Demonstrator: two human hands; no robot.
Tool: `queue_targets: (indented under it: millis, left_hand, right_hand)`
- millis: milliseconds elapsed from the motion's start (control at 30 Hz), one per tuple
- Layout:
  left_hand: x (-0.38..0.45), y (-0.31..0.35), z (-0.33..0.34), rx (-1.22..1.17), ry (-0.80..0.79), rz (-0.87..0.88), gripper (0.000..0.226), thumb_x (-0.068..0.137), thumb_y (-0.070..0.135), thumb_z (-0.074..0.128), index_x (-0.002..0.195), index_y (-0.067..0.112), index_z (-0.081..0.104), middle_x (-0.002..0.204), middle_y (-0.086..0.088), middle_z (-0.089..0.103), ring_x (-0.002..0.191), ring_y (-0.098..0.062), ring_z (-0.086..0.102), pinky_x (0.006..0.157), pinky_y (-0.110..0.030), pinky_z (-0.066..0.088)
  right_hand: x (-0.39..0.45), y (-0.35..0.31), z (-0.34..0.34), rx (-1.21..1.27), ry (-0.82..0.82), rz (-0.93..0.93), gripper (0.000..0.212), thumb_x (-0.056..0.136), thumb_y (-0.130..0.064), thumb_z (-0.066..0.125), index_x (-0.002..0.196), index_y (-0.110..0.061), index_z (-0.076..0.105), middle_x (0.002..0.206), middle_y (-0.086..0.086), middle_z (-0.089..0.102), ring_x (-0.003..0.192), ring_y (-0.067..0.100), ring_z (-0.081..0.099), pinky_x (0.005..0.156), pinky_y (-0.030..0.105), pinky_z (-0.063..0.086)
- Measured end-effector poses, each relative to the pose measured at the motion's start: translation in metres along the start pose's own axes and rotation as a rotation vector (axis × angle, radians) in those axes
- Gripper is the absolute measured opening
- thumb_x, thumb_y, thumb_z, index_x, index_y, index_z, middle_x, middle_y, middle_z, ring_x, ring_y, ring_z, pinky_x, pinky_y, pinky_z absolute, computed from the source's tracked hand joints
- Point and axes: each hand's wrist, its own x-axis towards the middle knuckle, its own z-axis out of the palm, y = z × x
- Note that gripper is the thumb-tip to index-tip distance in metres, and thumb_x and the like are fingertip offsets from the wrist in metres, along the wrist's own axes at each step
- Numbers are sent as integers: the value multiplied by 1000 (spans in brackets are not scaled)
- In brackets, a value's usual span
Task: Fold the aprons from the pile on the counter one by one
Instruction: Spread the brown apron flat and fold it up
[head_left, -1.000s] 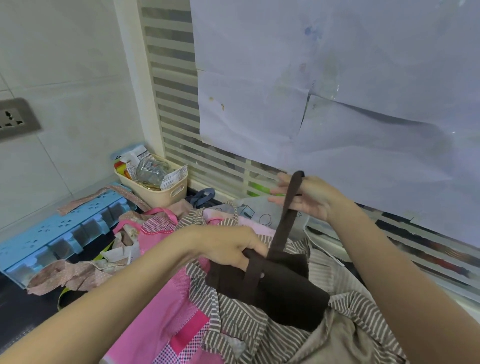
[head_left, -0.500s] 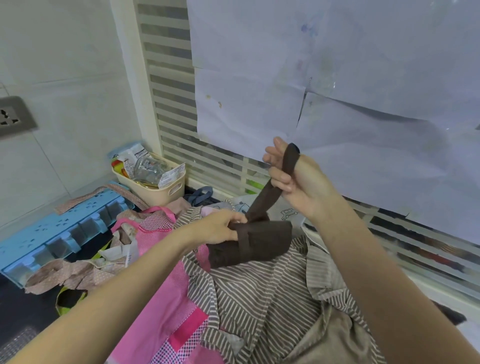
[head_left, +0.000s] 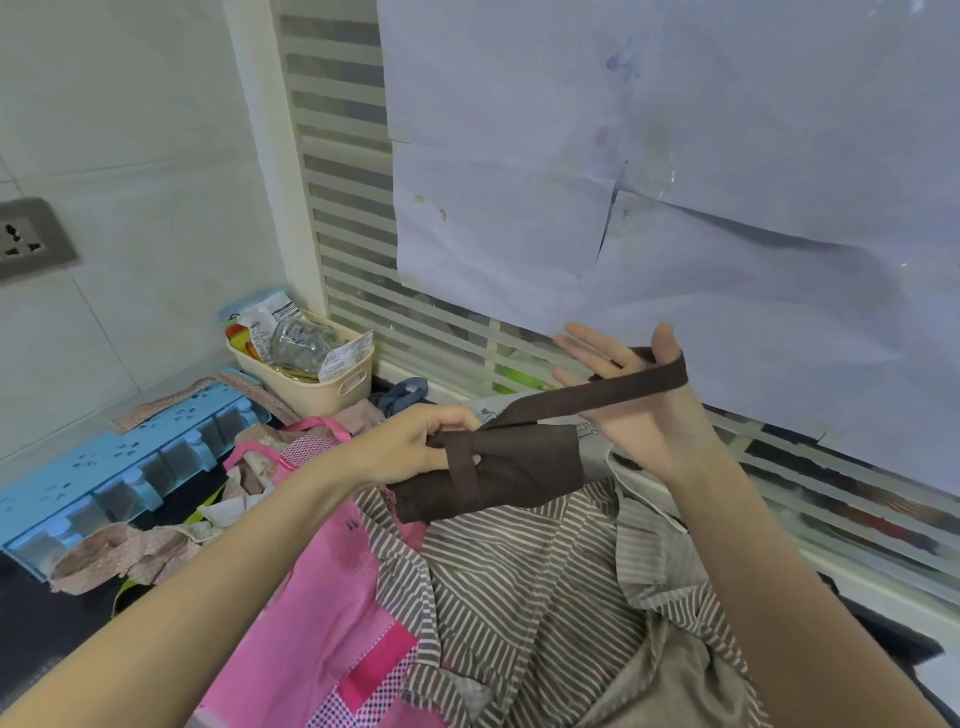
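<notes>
Our hands meet over the pile: our left hand (head_left: 415, 449) grips one end of the rolled brown apron (head_left: 498, 473), fingers curled round it, holding it above the striped apron (head_left: 519, 597) and pink apron (head_left: 311, 597) on the worktop. Our right hand (head_left: 631, 400) is spread, palm up and fingers straight, with the brown strap (head_left: 608, 389) running taut from the roll across the palm and round behind the thumb.
</notes>
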Motion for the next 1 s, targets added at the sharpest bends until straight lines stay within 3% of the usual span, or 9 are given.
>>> queue_targets:
  millis: [167, 300, 367, 433, 600, 700, 833, 900, 1000]
  left_hand:
    - [-1, 18, -3, -120, -86, -37, 21, 88, -11, 52, 85, 10, 55, 72, 18, 66, 71, 6, 59, 67, -9, 45]
    - [-2, 19, -3, -126, -193, -97, 23, 88, -14, 49, 89, 8, 55, 75, 19, 67, 73, 7, 60, 68, -9, 45]
    - [-3, 16, -3, -97, -231, -118, 26, 87, -17, 48, 88, 9, 54, 74, 21, 66, 72, 8, 59, 67, -8, 44]
    - [-3, 10, -6, -116, -147, -130, 25, 88, -15, 49, 88, 9, 55, 76, 16, 66, 71, 5, 59, 66, -10, 45]
    - [9, -9, -11, 31, 270, -134, 26, 86, -12, 55, 84, 14, 57, 81, 2, 60, 67, 10, 57, 67, -7, 42]
    - [19, -18, -10, 27, 477, -185, 31, 85, -10, 54, 73, 18, 53, 71, 1, 56, 65, -2, 54, 64, -20, 41]
    - [25, -25, -10, 3, 589, -250, 31, 84, -6, 56, 69, 21, 54, 70, 2, 57, 76, -18, 53, 65, -27, 40]
    - [22, -24, -7, -138, 611, -263, 25, 87, -4, 55, 75, 19, 58, 74, -1, 61, 75, -17, 56, 59, -22, 44]
    - [17, -16, -2, -582, 635, -201, 17, 90, 3, 55, 88, 18, 61, 84, -5, 68, 75, -16, 63, 57, -21, 51]
  right_hand:
    - [7, 0, 2, 37, 45, 34, 95, 35, -68, 82, 105, -5, 72, 128, 12, 60, 115, 37, 58, 96, 56, 43]
    - [10, 13, 0, 99, 113, 104, 91, 69, -77, 46, 123, -5, 55, 135, 13, 53, 126, 41, 45, 95, 64, 37]
    - [15, 14, 0, 97, 119, 132, 87, 73, -76, 40, 121, -5, 56, 132, 15, 56, 127, 41, 44, 97, 65, 34]
    - [18, 14, 2, 45, 119, 135, 87, 70, -74, 44, 122, -5, 56, 130, 16, 57, 124, 40, 48, 100, 63, 34]
    - [25, 26, 11, -205, 221, 71, 76, 74, -66, 48, 125, -12, 57, 130, 8, 57, 117, 31, 55, 103, 51, 39]
    - [29, 40, 21, -519, 350, 69, 61, 90, -51, 48, 137, -12, 45, 138, 2, 48, 126, 22, 45, 111, 42, 31]
    - [28, 56, 19, -695, 260, 33, 93, 73, -64, 54, 151, -29, 15, 154, -4, 24, 141, 19, 24, 115, 46, 18]
    - [30, 59, 18, -646, 310, 40, 106, 64, -67, 58, 150, -34, 7, 158, 1, 17, 143, 24, 21, 116, 50, 17]
    - [30, 63, 11, -507, 372, 16, 83, 88, -41, 60, 151, -33, 6, 155, 1, 23, 137, 26, 34, 111, 43, 28]
